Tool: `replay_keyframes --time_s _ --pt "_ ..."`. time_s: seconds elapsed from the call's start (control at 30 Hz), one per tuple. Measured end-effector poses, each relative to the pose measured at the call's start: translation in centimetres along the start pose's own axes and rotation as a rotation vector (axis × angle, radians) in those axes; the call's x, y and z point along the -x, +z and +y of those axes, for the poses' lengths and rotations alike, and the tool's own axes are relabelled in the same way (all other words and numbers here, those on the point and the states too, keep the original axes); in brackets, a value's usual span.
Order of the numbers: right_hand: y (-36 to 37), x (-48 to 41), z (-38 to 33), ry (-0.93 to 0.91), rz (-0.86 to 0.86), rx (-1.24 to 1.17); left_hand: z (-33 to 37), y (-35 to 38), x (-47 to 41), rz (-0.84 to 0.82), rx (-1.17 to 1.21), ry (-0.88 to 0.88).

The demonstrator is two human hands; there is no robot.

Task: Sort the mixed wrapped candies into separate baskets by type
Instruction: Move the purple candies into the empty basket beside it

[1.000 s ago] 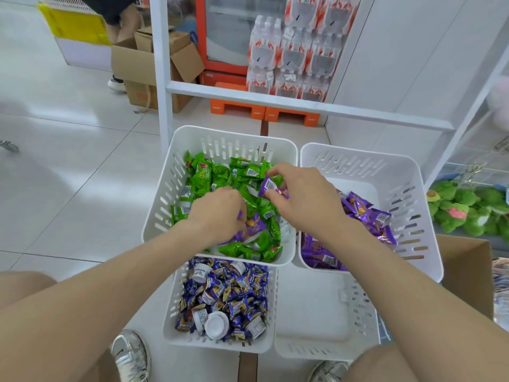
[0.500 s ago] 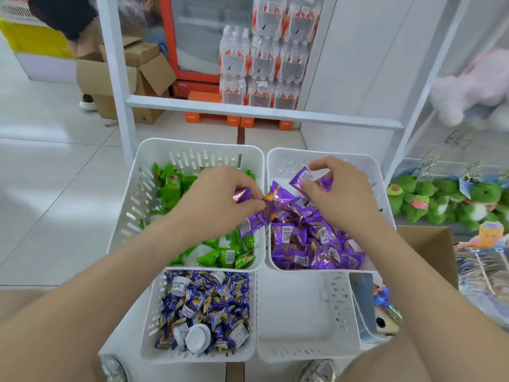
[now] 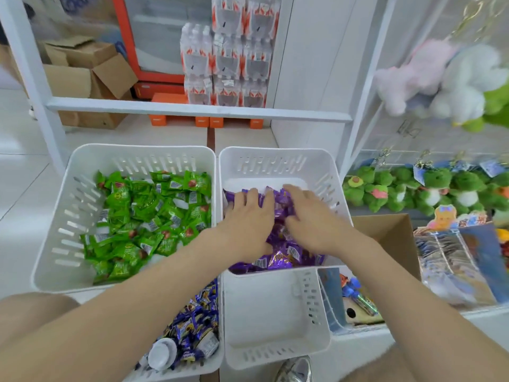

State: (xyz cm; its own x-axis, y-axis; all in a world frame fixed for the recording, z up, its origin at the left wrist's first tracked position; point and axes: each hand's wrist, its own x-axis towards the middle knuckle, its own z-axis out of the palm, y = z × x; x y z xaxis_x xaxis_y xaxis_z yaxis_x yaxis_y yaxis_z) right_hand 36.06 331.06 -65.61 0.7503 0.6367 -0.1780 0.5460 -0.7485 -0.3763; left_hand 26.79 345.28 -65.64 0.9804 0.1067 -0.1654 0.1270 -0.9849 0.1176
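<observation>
In the far right white slotted plastic basket (image 3: pixel 275 162), both hands lie palm down on a heap of purple foil-wrapped candies (image 3: pixel 281 257). The left hand (image 3: pixel 248 219) reaches across from the left with its fingers straight and slightly spread, the tips touching the wrappers near the far side of the heap. The right hand (image 3: pixel 311 220) lies just beside it, fingers also stretched out flat over the pile, a little blurred. Neither hand is closed round a candy; both rest loosely opened on the pile.

There are four white baskets, set two by two. The far left basket (image 3: pixel 137 151) holds the green wrapped candies (image 3: pixel 148 216), far too many to count. The near left basket (image 3: pixel 192 372), partly hidden by the left forearm, holds dark blue wrapped candies (image 3: pixel 192 326) and at least one small round white lidded cup (image 3: pixel 162 354). The near right basket (image 3: pixel 275 312) sits directly below the purple one. That makes three kinds of wrapped candy, one kind to a basket.

An open brown cardboard box (image 3: pixel 385 232) stands right of the baskets, with a row of green plush toys (image 3: pixel 413 188) beyond it.
</observation>
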Motion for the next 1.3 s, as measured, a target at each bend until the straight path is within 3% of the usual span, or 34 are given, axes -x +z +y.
replay_keyframes --time_s 0.1,0.17,0.27,0.47,0.6,0.67,0.8,0.9,0.97,1.1,1.2,1.3 --pt "2.6 0.1 -0.9 -0.095 -0.181 0.112 -1.1 -0.9 0.8 0.053 0.119 0.069" --pt "4.0 -0.1 -1.1 -0.092 -0.159 0.167 -2.4 -1.1 1.4 0.169 0.132 0.124" --pt "4.6 -1.1 -0.6 -0.100 -0.072 0.219 -3.9 0.1 1.4 0.338 -0.126 0.108" --pt "3.9 -3.0 0.8 0.080 0.100 0.288 -3.9 2.0 1.9 0.276 -0.305 0.023" --pt "3.2 -2.5 -0.9 -0.059 -0.025 0.004 -4.2 2.9 2.3 0.197 -0.358 0.058" --pt "2.8 -2.2 -1.7 -0.071 -0.038 -0.014 -4.5 2.5 2.3 0.232 -0.312 0.077" --pt "2.2 -0.9 -3.7 -0.099 0.144 0.082 -5.3 0.9 3.4 0.385 -0.175 0.192" --pt "2.5 0.1 -6.2 -0.197 0.301 0.161 -7.2 -0.2 5.3 0.460 -0.035 0.048" --pt "2.8 0.4 -7.8 -0.188 0.336 0.260 -9.5 -0.6 6.4 0.352 0.039 -0.123" --pt "3.2 -0.2 -10.6 -0.272 0.393 0.203 -15.4 0.4 7.2 -0.058 -0.061 -0.429" --pt "4.4 -1.0 -12.7 -0.503 0.407 0.108 -18.3 1.9 6.8 -0.064 -0.025 -0.489" --pt "6.6 -1.7 -14.9 -0.562 0.207 0.246 -18.5 2.8 6.6 -0.101 0.003 -0.439"
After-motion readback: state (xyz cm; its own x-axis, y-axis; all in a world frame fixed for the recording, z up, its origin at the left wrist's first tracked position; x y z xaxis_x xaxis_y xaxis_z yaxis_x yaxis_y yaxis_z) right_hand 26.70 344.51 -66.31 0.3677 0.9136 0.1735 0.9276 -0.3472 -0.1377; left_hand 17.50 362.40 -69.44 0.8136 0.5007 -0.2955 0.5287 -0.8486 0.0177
